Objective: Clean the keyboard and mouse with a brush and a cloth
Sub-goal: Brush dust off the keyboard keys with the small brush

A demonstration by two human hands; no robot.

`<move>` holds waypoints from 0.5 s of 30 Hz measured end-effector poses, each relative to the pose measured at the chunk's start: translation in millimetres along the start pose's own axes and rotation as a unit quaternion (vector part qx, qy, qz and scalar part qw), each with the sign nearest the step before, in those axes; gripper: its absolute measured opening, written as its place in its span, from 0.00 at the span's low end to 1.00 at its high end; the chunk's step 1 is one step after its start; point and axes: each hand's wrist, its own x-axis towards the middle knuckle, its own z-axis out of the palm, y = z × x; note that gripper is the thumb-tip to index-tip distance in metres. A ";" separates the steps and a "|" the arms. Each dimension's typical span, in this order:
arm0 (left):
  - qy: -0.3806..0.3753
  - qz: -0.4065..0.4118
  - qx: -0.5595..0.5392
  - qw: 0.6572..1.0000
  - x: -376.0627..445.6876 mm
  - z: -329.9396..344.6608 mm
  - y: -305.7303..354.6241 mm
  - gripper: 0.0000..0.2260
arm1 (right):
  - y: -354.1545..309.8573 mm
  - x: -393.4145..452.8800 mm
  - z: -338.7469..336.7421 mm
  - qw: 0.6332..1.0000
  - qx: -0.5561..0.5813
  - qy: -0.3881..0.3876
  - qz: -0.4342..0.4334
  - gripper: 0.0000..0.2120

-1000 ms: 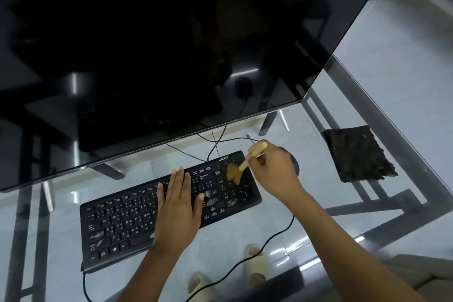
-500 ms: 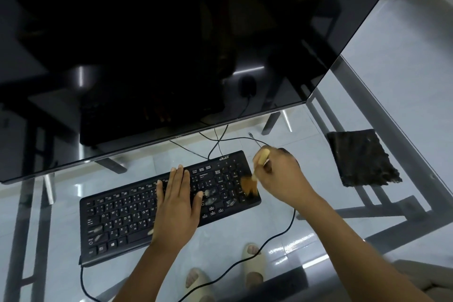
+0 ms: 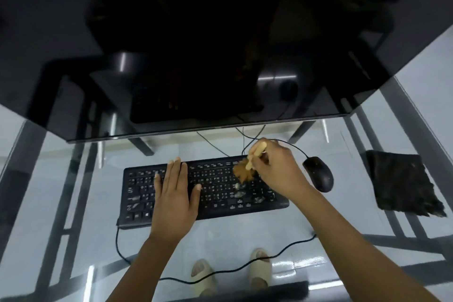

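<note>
- Setting: glass desk top [image 3: 318,223] on a metal frame, pale floor showing through it; a large dark monitor [image 3: 196,44] is filling the upper half of the frame.
- Left hand [image 3: 175,193]: lying flat at centre frame, fingers straight and together, thumb spread, pressing on the middle keys and steadying the board.
- Right hand [image 3: 279,169]: right of centre, fingers curling round and pinching a pale handle.
- Brush [image 3: 245,170]: held by that handle, brown bristles fanning against the upper right keys.
- Keyboard [image 3: 215,186]: black, wired, lying at centre on the glass; pale specks of debris are showing on the lower right keys and at lower left.
- Mouse [image 3: 318,174]: black, sitting just right of the keyboard, untouched.
- Cloth [image 3: 402,181]: dark, lying at the right edge, well apart from both hands.
- Step in hand, by judgement: brushing the keyboard's right end; mouse and cloth wiping are not yet done.
- Next move, by judgement: drawing the bristles toward the specked lower keys, the flat hand holding the board from sliding.
</note>
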 end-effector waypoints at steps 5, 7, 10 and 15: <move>0.021 -0.059 -0.012 0.998 -23.8 -6.3 -25.9 0.29 | -18.7 9.4 20.3 0.997 0.068 0.018 0.007 0.03; 0.026 -0.081 -0.014 0.996 -33.7 -7.3 -37.7 0.29 | -26.3 7.2 31.2 0.998 0.046 -0.042 0.026 0.02; 0.038 -0.111 -0.018 0.993 -46.6 -9.7 -51.8 0.29 | -36.8 6.0 41.7 0.998 0.055 0.041 -0.001 0.01; 0.060 -0.145 -0.046 0.987 -58.9 -10.4 -68.7 0.31 | -52.4 4.7 63.7 0.998 0.044 -0.051 0.012 0.02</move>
